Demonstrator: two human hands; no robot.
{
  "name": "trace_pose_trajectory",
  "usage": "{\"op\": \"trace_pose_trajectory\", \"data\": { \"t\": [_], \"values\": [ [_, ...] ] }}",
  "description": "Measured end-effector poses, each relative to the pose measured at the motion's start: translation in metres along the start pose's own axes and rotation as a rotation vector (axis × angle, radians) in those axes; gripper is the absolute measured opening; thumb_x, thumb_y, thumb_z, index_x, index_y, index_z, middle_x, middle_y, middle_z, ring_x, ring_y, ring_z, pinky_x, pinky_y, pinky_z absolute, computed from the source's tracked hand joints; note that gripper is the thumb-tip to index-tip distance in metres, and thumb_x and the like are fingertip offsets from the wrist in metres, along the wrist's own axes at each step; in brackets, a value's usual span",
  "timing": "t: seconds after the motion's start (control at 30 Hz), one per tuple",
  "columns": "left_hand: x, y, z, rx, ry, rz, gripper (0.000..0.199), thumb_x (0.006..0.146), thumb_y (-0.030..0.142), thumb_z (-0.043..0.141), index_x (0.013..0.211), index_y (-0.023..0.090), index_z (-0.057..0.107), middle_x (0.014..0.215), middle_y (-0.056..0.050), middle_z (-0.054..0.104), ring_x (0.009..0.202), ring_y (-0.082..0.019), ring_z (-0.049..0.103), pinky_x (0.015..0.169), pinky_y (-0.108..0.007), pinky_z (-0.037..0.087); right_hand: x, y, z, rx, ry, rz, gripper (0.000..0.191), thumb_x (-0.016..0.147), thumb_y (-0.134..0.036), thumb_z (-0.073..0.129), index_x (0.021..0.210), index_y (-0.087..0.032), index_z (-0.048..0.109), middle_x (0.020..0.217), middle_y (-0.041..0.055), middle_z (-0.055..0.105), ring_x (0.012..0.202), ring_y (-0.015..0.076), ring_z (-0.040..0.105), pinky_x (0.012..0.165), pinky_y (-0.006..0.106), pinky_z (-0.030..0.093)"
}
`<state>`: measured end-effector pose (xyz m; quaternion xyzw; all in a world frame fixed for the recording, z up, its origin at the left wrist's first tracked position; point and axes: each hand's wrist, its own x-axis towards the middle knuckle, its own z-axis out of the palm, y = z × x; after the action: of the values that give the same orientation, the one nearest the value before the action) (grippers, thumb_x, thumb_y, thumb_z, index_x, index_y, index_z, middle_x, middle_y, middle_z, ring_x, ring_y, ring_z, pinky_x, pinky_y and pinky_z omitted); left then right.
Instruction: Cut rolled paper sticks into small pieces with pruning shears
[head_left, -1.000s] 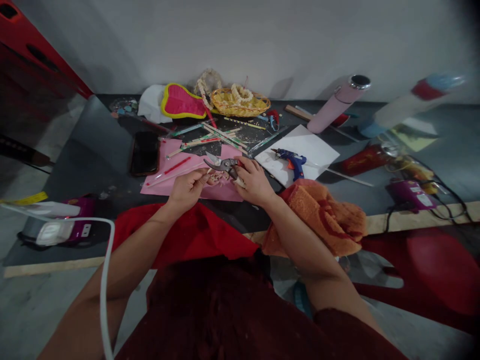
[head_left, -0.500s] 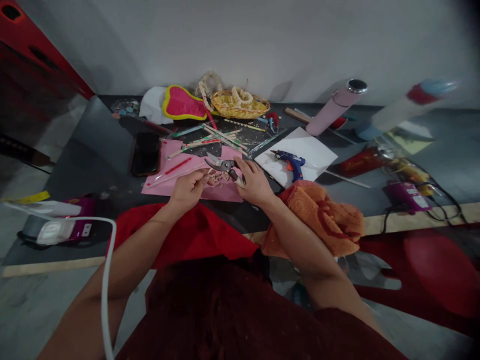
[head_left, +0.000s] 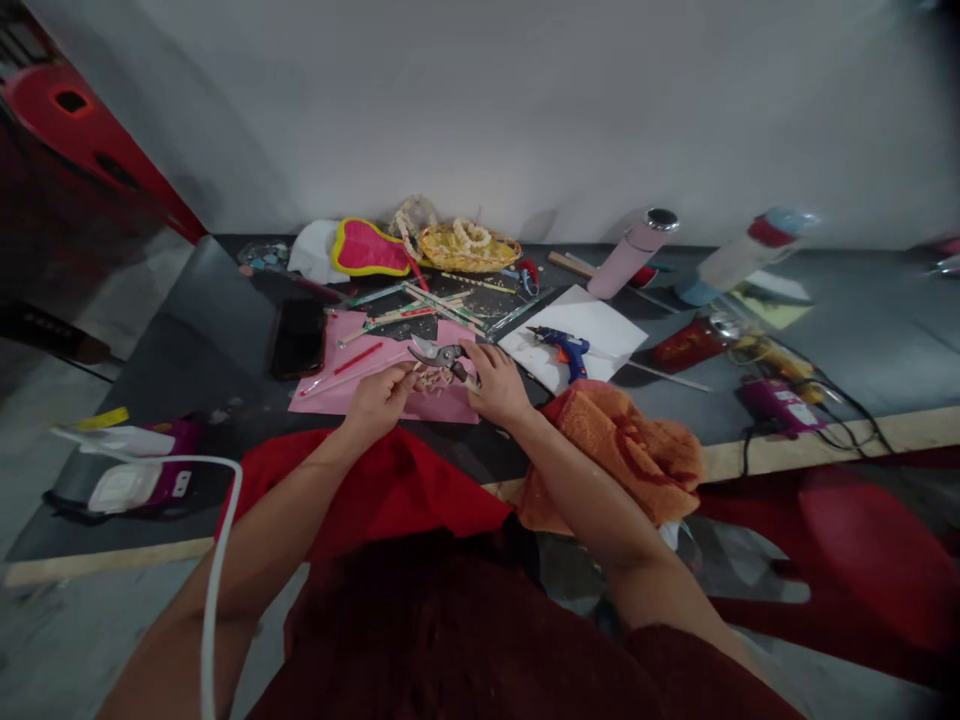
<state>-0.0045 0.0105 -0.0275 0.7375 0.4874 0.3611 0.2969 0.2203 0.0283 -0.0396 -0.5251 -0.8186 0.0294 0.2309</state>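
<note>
My right hand (head_left: 499, 385) is closed round the handles of a pair of pruning shears (head_left: 442, 355), whose blades point left and stand apart. Just left of them, my left hand (head_left: 380, 400) pinches a short, thin pale stick (head_left: 414, 367) close to the blades. Below both hands lies a pink sheet (head_left: 330, 398) with a small heap of pale cut bits (head_left: 433, 380) on it. A red stick (head_left: 358, 358) lies on the sheet's left part. Several wooden sticks (head_left: 409, 310) lie crossed behind the sheet.
A blue glue gun (head_left: 566, 348) rests on a white board (head_left: 525, 345), with an orange towel (head_left: 630, 440) in front. A phone (head_left: 298, 338) lies at left. Along the wall stand a wicker basket (head_left: 487, 262) and a pink flask (head_left: 634, 253). A white cable (head_left: 217, 580) crosses my left arm.
The camera view has shifted, so the table sits lower in the picture. Both hands keep their holds on the shears and the stick, almost in the same place over the pink sheet.
</note>
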Motion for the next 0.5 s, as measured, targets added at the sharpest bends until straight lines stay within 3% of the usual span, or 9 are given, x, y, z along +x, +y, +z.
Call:
{"op": "trace_pose_trajectory", "data": {
  "t": [0.17,0.5],
  "values": [
    [0.001,-0.008,0.003,0.046,0.014,0.028,0.034,0.093,0.034,0.040,0.082,0.018,0.068,0.105,-0.006,0.071,0.093,-0.017,0.066,0.078,-0.025,0.049,0.000,0.002,0.002,-0.001,0.028,-0.023,0.063,0.078,-0.023,0.052,0.139,-0.016,0.041,0.126,0.0120,0.055,0.114,0.0268,0.047,0.097,0.040,0.038],
    [0.002,-0.014,0.008,0.057,0.071,0.024,0.032,0.090,0.038,0.042,0.086,0.018,0.068,0.097,-0.008,0.073,0.086,-0.019,0.069,0.073,-0.027,0.053,0.001,-0.001,-0.005,0.003,-0.010,-0.007,0.066,0.074,-0.024,0.057,0.139,-0.021,0.042,0.130,0.0098,0.054,0.115,0.0256,0.047,0.096,0.039,0.036]
  ]
}}
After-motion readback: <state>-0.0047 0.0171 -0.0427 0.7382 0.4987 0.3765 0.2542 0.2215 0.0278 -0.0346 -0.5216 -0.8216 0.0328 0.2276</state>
